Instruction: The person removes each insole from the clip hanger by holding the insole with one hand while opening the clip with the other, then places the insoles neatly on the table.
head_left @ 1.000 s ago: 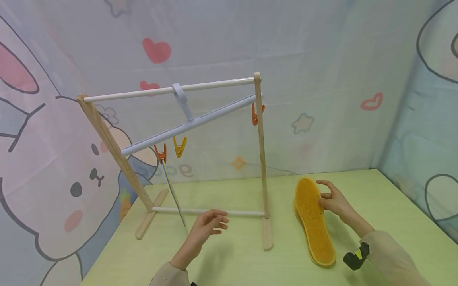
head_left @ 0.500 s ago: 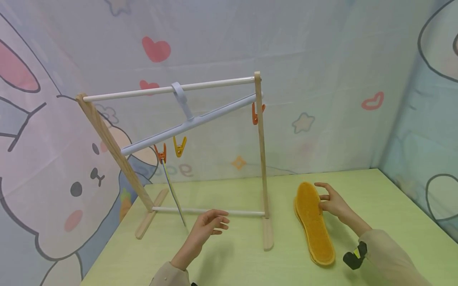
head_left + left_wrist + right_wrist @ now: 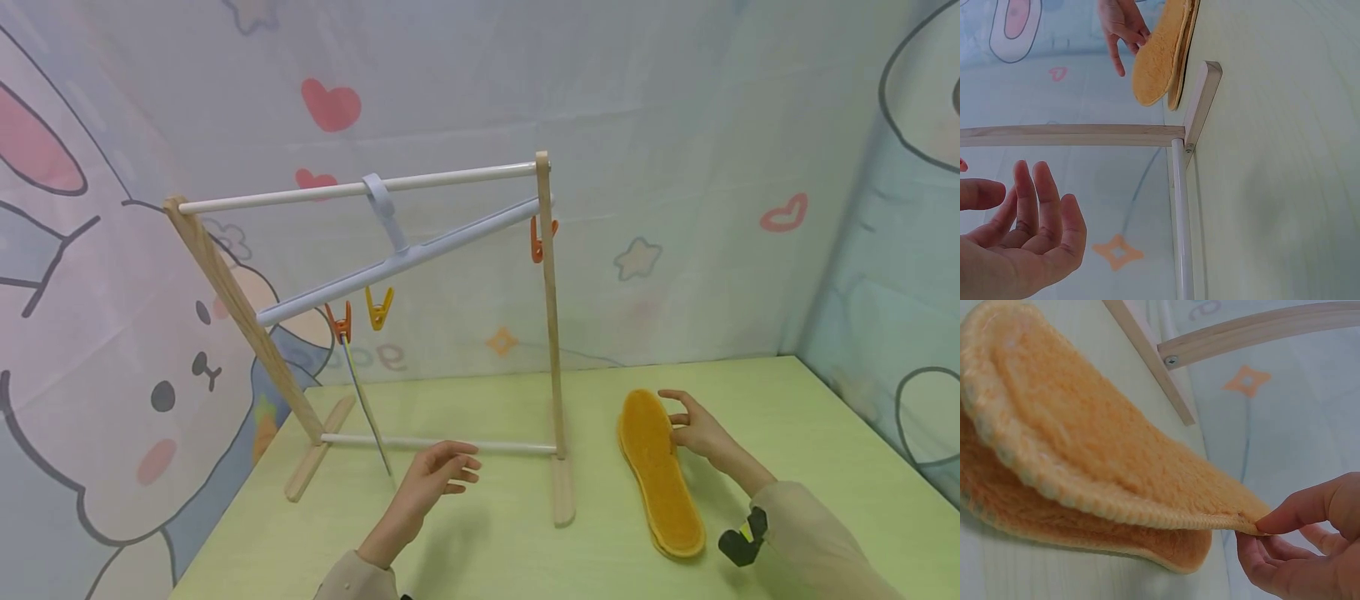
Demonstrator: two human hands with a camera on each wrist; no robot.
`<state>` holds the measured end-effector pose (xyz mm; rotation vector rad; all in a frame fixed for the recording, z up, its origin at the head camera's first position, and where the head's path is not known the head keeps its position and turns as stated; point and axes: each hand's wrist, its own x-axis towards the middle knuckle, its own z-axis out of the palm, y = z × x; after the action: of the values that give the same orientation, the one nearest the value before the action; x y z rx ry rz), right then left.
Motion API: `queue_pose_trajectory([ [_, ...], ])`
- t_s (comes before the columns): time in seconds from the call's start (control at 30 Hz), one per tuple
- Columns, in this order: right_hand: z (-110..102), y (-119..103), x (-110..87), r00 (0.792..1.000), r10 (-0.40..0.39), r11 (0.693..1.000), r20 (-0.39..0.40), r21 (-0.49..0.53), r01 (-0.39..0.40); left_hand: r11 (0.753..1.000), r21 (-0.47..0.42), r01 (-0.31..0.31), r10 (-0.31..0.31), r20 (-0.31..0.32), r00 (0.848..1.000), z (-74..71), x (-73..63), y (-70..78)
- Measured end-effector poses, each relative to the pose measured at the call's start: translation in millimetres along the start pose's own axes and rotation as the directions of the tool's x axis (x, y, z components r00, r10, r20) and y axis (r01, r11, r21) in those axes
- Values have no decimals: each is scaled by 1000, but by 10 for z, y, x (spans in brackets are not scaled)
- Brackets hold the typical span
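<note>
Two fuzzy orange insoles lie one over the other on the right of the table. My right hand (image 3: 699, 435) pinches the edge of the upper insole (image 3: 663, 483) between thumb and fingers, near its far end. In the right wrist view this insole (image 3: 1104, 437) is lifted at an angle above the lower insole (image 3: 1085, 534), with a gap between them. My left hand (image 3: 431, 483) hovers in front of the rack's lower bar, palm inward, fingers loosely bent and holding nothing.
A wooden rack (image 3: 552, 350) with white bars stands left of the insoles. From its top bar hangs a tilted white hanger (image 3: 405, 260). Below it are orange clips (image 3: 342, 323) and a yellow clip (image 3: 379, 310); one orange clip holds a thin hanging piece (image 3: 363, 400) edge-on.
The far end of the upper insole has come down toward the table and the person, along with my right hand. My left hand has stayed in place.
</note>
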<state>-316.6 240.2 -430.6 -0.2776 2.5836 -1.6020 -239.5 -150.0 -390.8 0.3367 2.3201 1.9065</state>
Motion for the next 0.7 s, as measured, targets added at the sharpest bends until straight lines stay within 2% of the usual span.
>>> queue_pose_trajectory([
  [0.7, 14, 129, 29, 1000, 5, 1000, 18, -30, -4, 1000, 11, 11, -11, -5, 1000, 0, 2, -16],
])
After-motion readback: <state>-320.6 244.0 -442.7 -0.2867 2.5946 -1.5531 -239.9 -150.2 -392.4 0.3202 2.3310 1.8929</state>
